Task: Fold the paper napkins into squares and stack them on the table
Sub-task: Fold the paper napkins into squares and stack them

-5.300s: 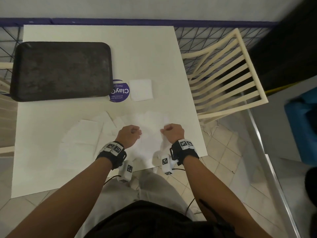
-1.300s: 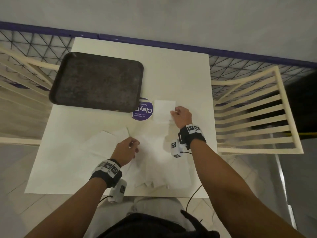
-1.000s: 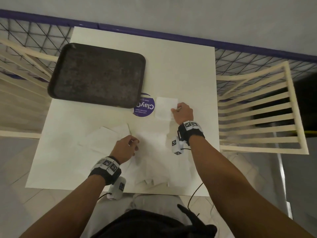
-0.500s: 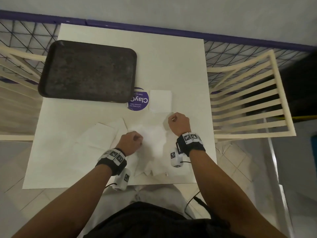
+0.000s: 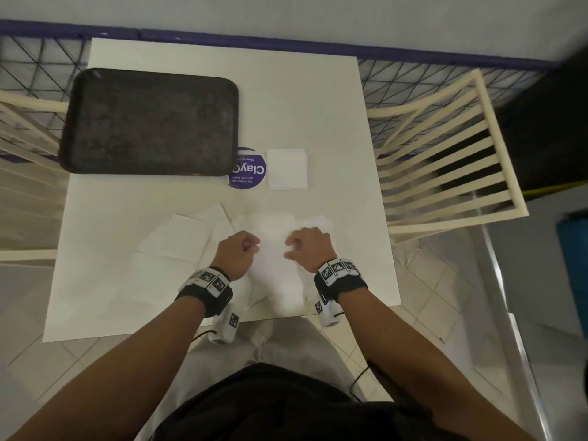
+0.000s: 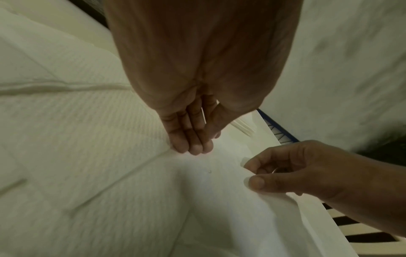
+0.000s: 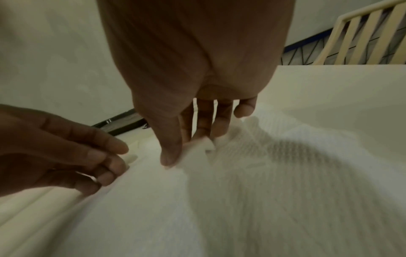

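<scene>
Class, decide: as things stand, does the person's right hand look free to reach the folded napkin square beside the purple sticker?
Probably yes. The folded napkin square lies straight beyond the right hand with only bare table between, though that hand is pinching an unfolded napkin.

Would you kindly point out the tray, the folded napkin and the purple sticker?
tray [image 5: 149,122], head view, middle of its dark surface.
folded napkin [image 5: 287,169], head view, centre of the white square.
purple sticker [image 5: 249,173], head view, its visible part beside the tray.
</scene>
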Motion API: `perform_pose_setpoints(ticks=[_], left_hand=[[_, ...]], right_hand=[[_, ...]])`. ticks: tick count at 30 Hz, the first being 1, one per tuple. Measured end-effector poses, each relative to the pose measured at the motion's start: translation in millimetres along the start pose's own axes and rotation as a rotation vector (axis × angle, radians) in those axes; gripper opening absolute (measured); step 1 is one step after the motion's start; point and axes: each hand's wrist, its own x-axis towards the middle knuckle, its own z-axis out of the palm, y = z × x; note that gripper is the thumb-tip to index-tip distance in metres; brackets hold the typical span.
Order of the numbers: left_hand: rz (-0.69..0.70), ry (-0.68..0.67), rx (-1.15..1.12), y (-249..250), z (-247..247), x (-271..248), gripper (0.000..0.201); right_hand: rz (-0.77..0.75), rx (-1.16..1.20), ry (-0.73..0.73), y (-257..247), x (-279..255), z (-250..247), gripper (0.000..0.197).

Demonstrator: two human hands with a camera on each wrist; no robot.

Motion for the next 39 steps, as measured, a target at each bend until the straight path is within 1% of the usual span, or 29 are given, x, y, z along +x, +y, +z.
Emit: perform_pose_setpoints(ticks=[2,4,6,8,9,10,11,12,14,15,16,18,22,24,26,27,28,29,31,33,34,36,39], left_hand=[[0.002,0.016,-0.028,-1.5,-2.4,-3.6,0.010],[0.016,0.043,-0.043,-2.3,-4.8,-8.2,0.010],[0.048,0.099,-0.054,-1.5,-6.5,-13.5,0.011],[0.037,0.164,-0.074,3.4,-10.0,-17.9,0.011],[0.003,0.182,-0.069,7.2,-12.0,-18.9,0.017],[-0.039,0.179,-0.048,11.5,-14.6,-19.2,0.029],[-0.092,0.144,-0.028,15.5,-16.8,-18.8,0.043],[-0.149,0.077,-0.030,20.2,-18.9,-19.2,0.057],[-0.235,-0.100,-0.066,27.5,-20.6,-20.5,0.081],[-0.248,-0.176,-0.097,29.1,-19.4,-20.2,0.089],[-0.247,-0.226,-0.144,31.4,-17.9,-20.5,0.092],[-0.236,-0.245,-0.284,32.8,-12.4,-17.2,0.087],[-0.233,-0.142,-0.637,36.0,-8.3,-9.3,0.053],[-0.187,-0.064,-0.755,35.9,-10.0,-6.8,0.042],[-0.133,0.016,-0.805,38.4,-13.6,-5.5,0.036],[-0.106,0.044,-0.805,40.8,-16.4,-5.7,0.032],[-0.082,0.067,-0.790,43.0,-19.6,-5.6,0.028],[-0.058,0.084,-0.759,44.2,-22.7,-4.8,0.024],[0.007,0.098,-0.674,41.5,-28.1,-1.8,0.016],[0.066,0.098,-0.577,36.9,-31.8,0.4,0.014],[0.078,0.098,-0.545,34.8,-32.6,1.2,0.015],[0.085,0.108,-0.508,34.2,-34.3,1.0,0.016],[0.102,0.114,-0.474,34.8,-35.3,0.0,0.020]], right_hand=[[-0.001,-0.052,-0.008,-5.7,0.5,1.8,0.013],[0.008,-0.012,-0.007,-9.3,-0.8,1.8,0.012],[0.046,0.128,0.006,-10.2,-3.4,-4.3,0.011],[0.067,0.311,0.014,-8.5,-4.9,-13.7,0.012],[0.072,0.401,0.020,-7.8,-5.3,-18.9,0.013],[0.084,0.493,0.032,-7.8,-5.9,-24.6,0.013],[0.107,0.586,0.048,-7.7,-6.1,-29.2,0.013],[0.135,0.681,0.063,-9.1,-7.4,-34.0,0.014],[0.175,0.868,0.090,-11.5,-9.4,-40.0,0.017],[0.187,0.944,0.099,-11.8,-9.9,-41.0,0.019],[0.198,1.007,0.102,-12.6,-10.9,-42.0,0.021],[0.200,1.106,0.094,-14.7,-13.0,-43.3,0.018],[0.185,1.231,0.072,-17.9,-17.5,-45.1,0.019],[0.173,1.213,0.058,-18.4,-19.3,-44.5,0.016],[0.155,1.142,0.034,-18.2,-20.0,-43.2,0.007],[0.149,1.109,0.021,-18.0,-19.7,-42.4,0.006],[0.150,1.072,0.012,-19.5,-19.9,-43.4,0.011],[0.145,1.034,0.010,-21.6,-20.3,-45.3,0.017],[0.113,1.011,0.033,-27.1,-21.1,-51.0,0.036],[0.059,1.059,0.072,-30.7,-20.4,-55.1,0.053],[0.026,1.070,0.089,-31.7,-19.4,-56.0,0.056],[-0.015,1.034,0.123,-32.3,-15.1,-54.8,0.056],[-0.012,0.933,0.176,-32.3,-7.6,-51.3,0.044]])
